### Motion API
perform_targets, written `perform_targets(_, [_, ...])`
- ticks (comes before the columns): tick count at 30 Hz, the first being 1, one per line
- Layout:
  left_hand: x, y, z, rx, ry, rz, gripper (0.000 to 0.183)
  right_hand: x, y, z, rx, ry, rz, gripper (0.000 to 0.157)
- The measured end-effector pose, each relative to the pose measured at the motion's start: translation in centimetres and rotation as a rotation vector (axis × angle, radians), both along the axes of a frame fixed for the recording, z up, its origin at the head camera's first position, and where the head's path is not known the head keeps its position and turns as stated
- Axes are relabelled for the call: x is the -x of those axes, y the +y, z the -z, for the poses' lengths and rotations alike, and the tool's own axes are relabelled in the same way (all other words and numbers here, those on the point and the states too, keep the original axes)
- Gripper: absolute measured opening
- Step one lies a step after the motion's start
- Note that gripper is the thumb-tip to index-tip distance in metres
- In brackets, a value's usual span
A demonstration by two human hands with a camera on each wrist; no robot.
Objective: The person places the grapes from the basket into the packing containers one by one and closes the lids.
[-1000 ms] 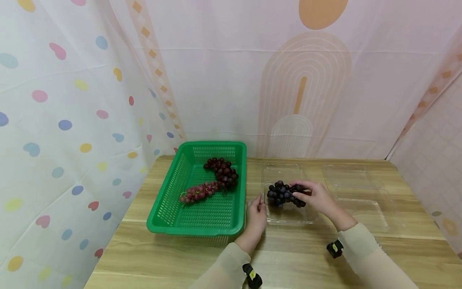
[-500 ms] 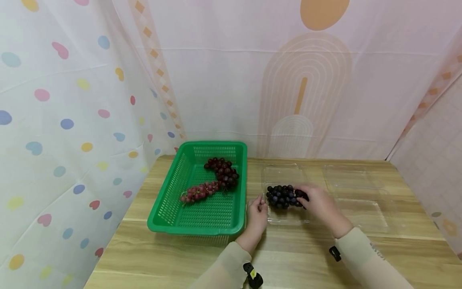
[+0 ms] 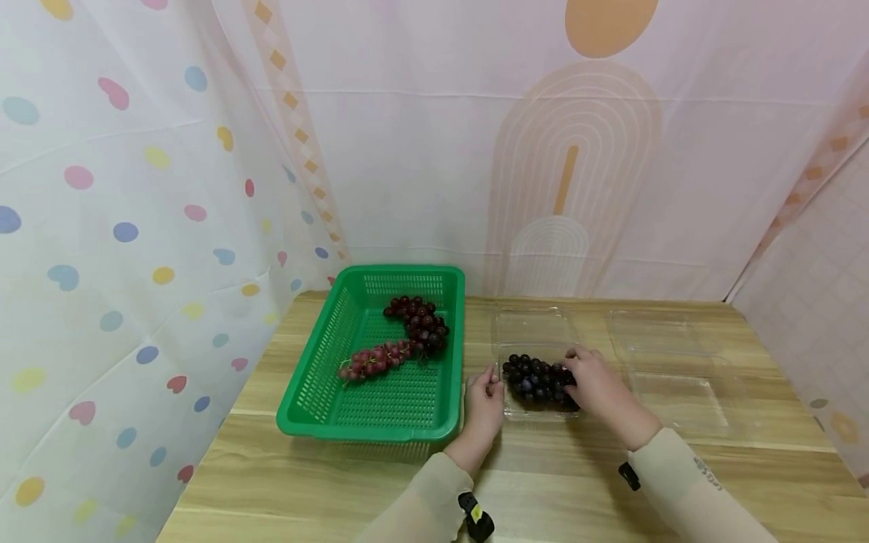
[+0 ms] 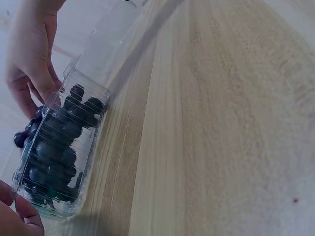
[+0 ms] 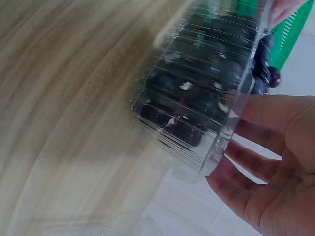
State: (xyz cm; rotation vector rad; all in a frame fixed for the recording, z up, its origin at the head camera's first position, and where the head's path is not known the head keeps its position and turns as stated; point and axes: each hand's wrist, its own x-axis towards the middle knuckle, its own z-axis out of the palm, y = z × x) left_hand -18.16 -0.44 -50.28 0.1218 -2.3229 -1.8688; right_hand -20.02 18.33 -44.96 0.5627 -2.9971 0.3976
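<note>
A bunch of black grapes (image 3: 536, 381) lies in the near half of a clear plastic clamshell box (image 3: 536, 415), its lid half folded open behind. My left hand (image 3: 483, 403) pinches the box's left rim between thumb and fingers. At the right end, my right hand (image 3: 600, 388) has its thumb and fingers around the end of the bunch. The right wrist view shows the thumb reaching over the rim onto the grapes (image 5: 187, 88), other fingers near the box corner. Through the ribbed wall in the left wrist view, the grapes (image 4: 54, 152) fill most of the box; a few stick up above the rim.
A green plastic basket (image 3: 370, 435) stands left of the box, holding a bunch of dark red grapes (image 3: 422, 324) and a bunch of lighter red grapes (image 3: 373, 362). Another clear clamshell box (image 3: 679, 400) lies open at right on the wooden table (image 3: 543, 490). Printed curtains hang behind.
My right hand has lowered the black grapes into the box and moved slightly right and down; the bunch now lies flatter. The left hand has stayed at the rim.
</note>
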Motion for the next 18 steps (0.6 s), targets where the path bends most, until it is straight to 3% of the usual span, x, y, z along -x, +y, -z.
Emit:
perform_targets(3, [0.0, -0.1, 0.1, 0.006, -0.009, 0.0, 0.039, -0.1, 0.0, -0.3, 0.057, -0.058, 0.0, 0.049])
perform_targets(8, [0.2, -0.1, 0.3, 0.011, -0.003, -0.02, 0.039, -0.1, -0.6, -0.5, 0.147, -0.079, -0.063, 0.049])
perform_targets(14, [0.2, 0.0, 0.2, 0.0, -0.002, -0.018, 0.039, 0.4, -1.2, 0.6, 0.265, -0.197, -0.127, 0.047])
perform_targets(18, [0.2, 0.0, 0.1, 0.028, 0.007, -0.02, 0.037, 0.5, -1.4, 1.2, 0.341, -0.216, -0.177, 0.043])
